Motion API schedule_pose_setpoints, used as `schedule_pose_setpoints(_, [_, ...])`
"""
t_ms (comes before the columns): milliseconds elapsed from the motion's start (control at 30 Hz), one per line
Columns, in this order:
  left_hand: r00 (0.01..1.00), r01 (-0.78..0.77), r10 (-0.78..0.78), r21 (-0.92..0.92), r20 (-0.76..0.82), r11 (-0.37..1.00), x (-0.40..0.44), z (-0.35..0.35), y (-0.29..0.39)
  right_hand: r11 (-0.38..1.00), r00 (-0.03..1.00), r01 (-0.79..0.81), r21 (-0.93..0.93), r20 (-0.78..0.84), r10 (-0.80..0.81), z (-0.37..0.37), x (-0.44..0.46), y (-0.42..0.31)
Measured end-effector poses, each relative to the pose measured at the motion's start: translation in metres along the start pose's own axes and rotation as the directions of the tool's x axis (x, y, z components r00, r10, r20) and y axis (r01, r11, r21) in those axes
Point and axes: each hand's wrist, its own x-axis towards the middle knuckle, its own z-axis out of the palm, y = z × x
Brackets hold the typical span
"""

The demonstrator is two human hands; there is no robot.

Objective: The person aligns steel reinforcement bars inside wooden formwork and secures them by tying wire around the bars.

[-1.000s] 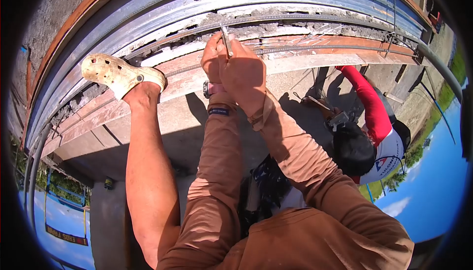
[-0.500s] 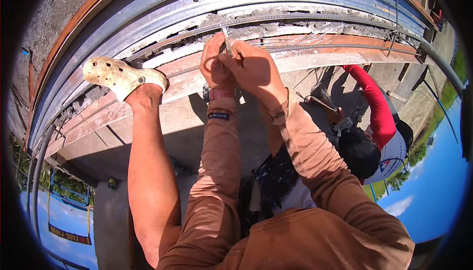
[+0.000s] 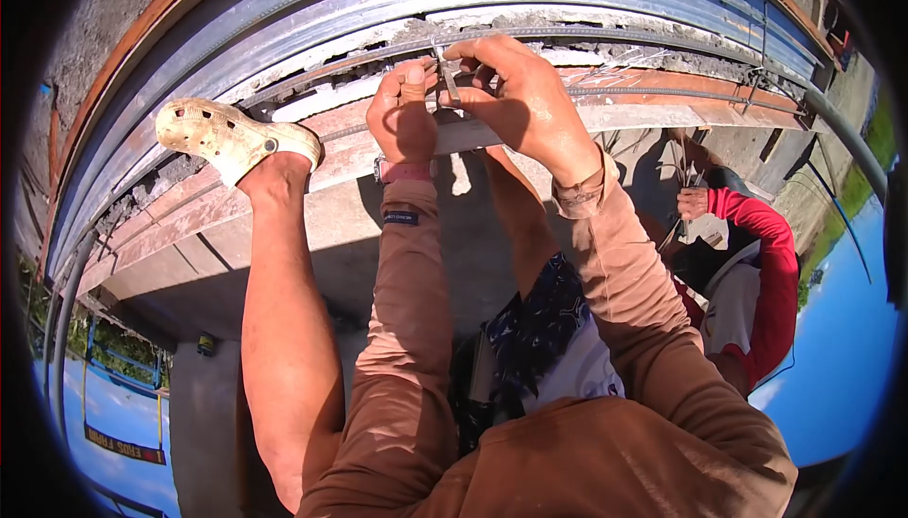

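A short grey metal piece (image 3: 447, 78) crosses the long ribbed steel bar (image 3: 359, 59) in front of me. My right hand (image 3: 532, 97) curls around the piece from the right, thumb and fingers at its sides. To the left of it, my left hand (image 3: 405, 119) is half closed, thumb up and fingertips close to the piece. Whatever lies between those left fingers is too small to make out. Thin tie wires (image 3: 605, 75) lie to the right of my right hand, on the reddish board.
Corrugated metal sheet (image 3: 284, 40) and rough concrete line the far side. My left foot, in a cream clog (image 3: 222, 140), rests on the ledge. At right, a person in red sleeves (image 3: 771, 234) holds thin rods or wires. A grey pipe (image 3: 851, 135) runs beyond them.
My hands have moved apart, the right one shifting right and opening its grasp somewhat. The metal piece shows more clearly. The person at right has lowered their head and moved their arm.
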Motion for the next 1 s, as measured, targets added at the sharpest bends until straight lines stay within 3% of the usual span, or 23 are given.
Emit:
schedule_pose_setpoints(67, [0.995, 0.009, -0.03, -0.221, -0.094, 0.975, 0.001, 0.006, 0.0, 0.95, 0.989, -0.148, 0.277, 0.048, 0.14, -0.009, 0.0, 0.004])
schedule_pose_setpoints(233, [0.972, 0.139, -0.197, -0.363, -0.127, 0.922, 0.01, 0.006, 0.001, 0.934, 0.958, -0.243, 0.261, -0.086, 0.273, -0.013, -0.012, 0.039])
schedule_pose_setpoints(400, [0.96, 0.167, -0.232, -0.343, -0.156, 0.924, 0.015, 0.008, 0.007, 0.958, 0.961, -0.273, 0.086, -0.015, 0.276, -0.009, -0.032, 0.053])
schedule_pose_setpoints(533, [0.927, 0.208, -0.305, -0.378, -0.219, 0.902, 0.014, 0.011, 0.006, 0.93, 0.937, -0.349, 0.114, 0.067, 0.344, -0.008, -0.049, 0.059])
schedule_pose_setpoints(633, [0.948, 0.015, -0.076, -0.193, -0.31, 0.981, 0.015, 0.009, 0.003, 0.945, 0.951, -0.308, 0.107, 0.033, 0.306, -0.007, -0.059, 0.061])
schedule_pose_setpoints(733, [0.95, -0.093, 0.154, 0.226, -0.27, 0.97, 0.014, 0.004, 0.002, 0.936, 0.945, -0.326, 0.133, 0.042, 0.323, -0.009, -0.06, 0.065])
schedule_pose_setpoints(867, [0.967, -0.106, 0.142, 0.172, -0.212, 0.979, 0.019, 0.003, 0.009, 0.93, 0.947, -0.322, 0.177, 0.068, 0.315, -0.002, -0.058, 0.07])
schedule_pose_setpoints(1000, [0.98, -0.019, 0.094, 0.386, -0.177, 0.922, 0.02, 0.007, 0.036, 0.907, 0.92, -0.388, 0.161, 0.118, 0.373, 0.005, -0.05, 0.062])
